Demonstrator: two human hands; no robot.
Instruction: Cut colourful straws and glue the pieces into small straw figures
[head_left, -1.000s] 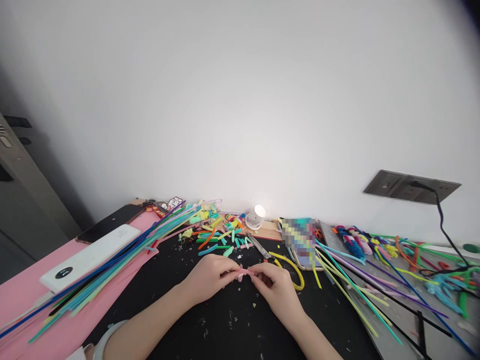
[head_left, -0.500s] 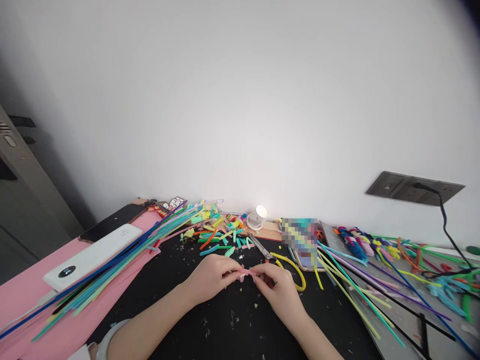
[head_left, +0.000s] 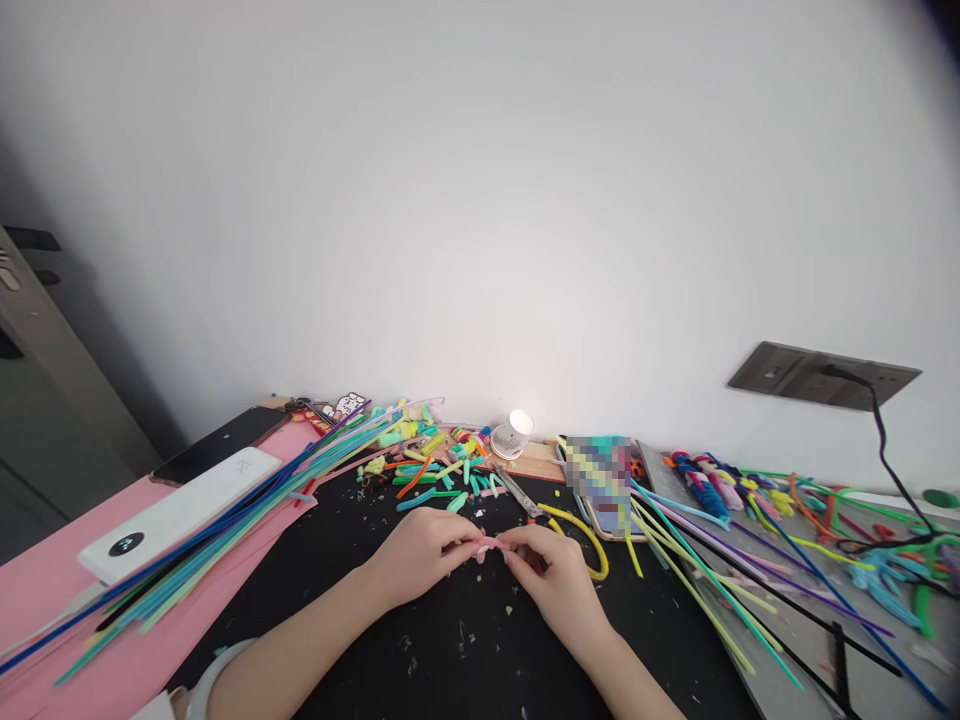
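Note:
Between my two hands is a short pink piece of pipe cleaner (head_left: 487, 543), held over the black work surface (head_left: 450, 650). The fingertips of my left hand (head_left: 427, 550) pinch its left end. My right hand (head_left: 551, 575) pinches the other end with thumb and forefinger, the fingertips of both hands close together. A small pale pink bit hangs below the piece. Just beyond my right hand lie scissors (head_left: 520, 492) with yellow-wrapped handles. Many short cut pieces of coloured pipe cleaner (head_left: 442, 478) are strewn past my left hand.
A paper cup (head_left: 513, 435) stands at the wall. To the left are a white power bank (head_left: 180, 512) and a bundle of long pipe cleaners (head_left: 247, 530) on pink paper. At right lie a phone (head_left: 611, 515), more long stems (head_left: 697, 580) and twisted figures (head_left: 697, 485).
The view has shifted slightly. Both hands keep pinching the pink piece in nearly the same place.

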